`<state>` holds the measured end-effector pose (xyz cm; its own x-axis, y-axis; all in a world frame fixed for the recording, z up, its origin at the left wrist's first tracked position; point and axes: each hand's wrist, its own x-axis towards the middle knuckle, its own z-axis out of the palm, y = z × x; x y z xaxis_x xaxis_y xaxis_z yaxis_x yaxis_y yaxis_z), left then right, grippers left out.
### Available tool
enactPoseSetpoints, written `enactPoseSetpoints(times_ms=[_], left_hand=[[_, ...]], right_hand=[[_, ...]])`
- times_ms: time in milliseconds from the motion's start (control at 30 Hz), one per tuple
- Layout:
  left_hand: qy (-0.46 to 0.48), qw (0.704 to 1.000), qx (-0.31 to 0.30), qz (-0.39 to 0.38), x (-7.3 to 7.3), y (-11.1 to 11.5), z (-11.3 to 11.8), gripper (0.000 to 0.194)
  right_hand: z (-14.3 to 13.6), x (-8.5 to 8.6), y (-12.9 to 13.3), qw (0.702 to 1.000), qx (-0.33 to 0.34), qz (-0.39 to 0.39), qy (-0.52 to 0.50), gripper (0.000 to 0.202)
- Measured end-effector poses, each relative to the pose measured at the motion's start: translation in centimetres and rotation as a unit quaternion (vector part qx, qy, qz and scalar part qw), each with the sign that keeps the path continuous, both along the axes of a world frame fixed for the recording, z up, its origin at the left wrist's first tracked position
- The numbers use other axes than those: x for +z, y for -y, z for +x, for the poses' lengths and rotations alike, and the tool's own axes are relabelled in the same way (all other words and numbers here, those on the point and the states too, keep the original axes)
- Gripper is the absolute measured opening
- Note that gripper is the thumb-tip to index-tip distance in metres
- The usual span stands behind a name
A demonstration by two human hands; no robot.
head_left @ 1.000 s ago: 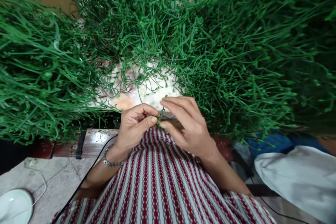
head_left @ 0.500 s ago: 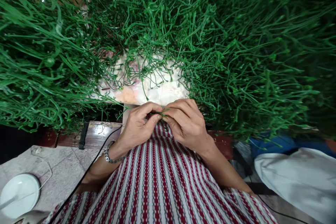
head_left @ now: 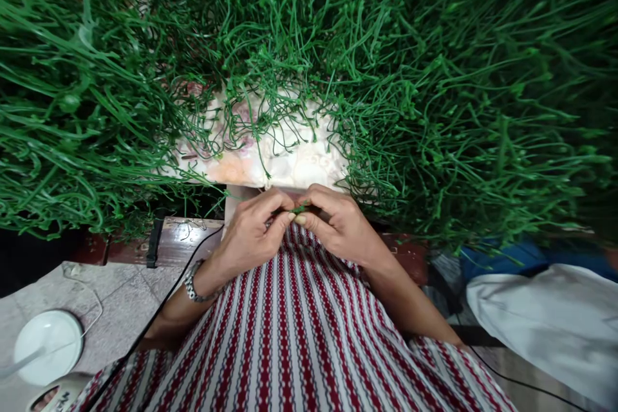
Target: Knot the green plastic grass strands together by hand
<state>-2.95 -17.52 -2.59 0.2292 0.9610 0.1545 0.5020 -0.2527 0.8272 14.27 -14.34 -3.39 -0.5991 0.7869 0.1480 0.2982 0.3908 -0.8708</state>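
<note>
Open approach: middle of the tabletop's near edge; heaped green stems obstruct its left, right and far sides.

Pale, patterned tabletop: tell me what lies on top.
Thin, curly green stems lie heaped over the tabletop, sparser near its front centre. Anything beneath their dense parts is hidden.

- The left hand, near the centre of the frame, pinches with thumb and forefinger.
- The right hand is beside it, fingers curled, thumbs close together.
- Left forearm and right forearm slope inward from below.
</note>
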Motion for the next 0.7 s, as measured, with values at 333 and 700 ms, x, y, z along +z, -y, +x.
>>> enactPoseSetpoints(times_ms=[333,700], left_hand=[[-0.069,0.991,-0.100,-0.058,0.2,-0.6,-1.1,0.014],[0.261,0.871,-0.200,-0.366,0.0,-1.1,-1.9,0.030]], right_hand=[[0.3,-0.1,0.3,0.970,0.052,0.177,0.156,0.018],[0.2,-1.4,-1.0,0.943,0.258,-0.108,-0.177,0.032]])
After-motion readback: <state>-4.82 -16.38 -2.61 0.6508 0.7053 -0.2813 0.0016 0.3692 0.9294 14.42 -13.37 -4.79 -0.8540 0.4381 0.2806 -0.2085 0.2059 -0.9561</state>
